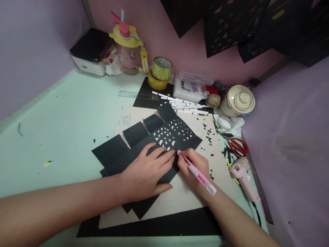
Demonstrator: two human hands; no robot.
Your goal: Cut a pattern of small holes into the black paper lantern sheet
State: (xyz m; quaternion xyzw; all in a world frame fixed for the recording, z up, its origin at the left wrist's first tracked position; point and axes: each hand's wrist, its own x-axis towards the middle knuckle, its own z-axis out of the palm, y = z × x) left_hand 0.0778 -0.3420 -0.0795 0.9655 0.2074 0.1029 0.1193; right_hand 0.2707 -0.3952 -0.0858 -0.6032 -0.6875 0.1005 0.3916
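Observation:
A sheet of black paper (133, 145) with folds, slits and several small cut-out triangles lies on a beige board (185, 195) in the middle of the table. My left hand (147, 171) lies flat on the paper, fingers stretched out, pressing it down. My right hand (194, 168) grips a pink craft knife (196, 173) like a pen. The knife's tip touches the paper just right of my left fingertips.
Several white markers (182, 103) lie behind the paper with a clear ruler (133, 94), tape rolls (159, 72), a plastic box (192, 84), twine (212, 100) and a cream jar (239, 100). Red scissors (238, 145) and a pink glue gun (243, 176) lie at right. A bottle (127, 46) stands back left.

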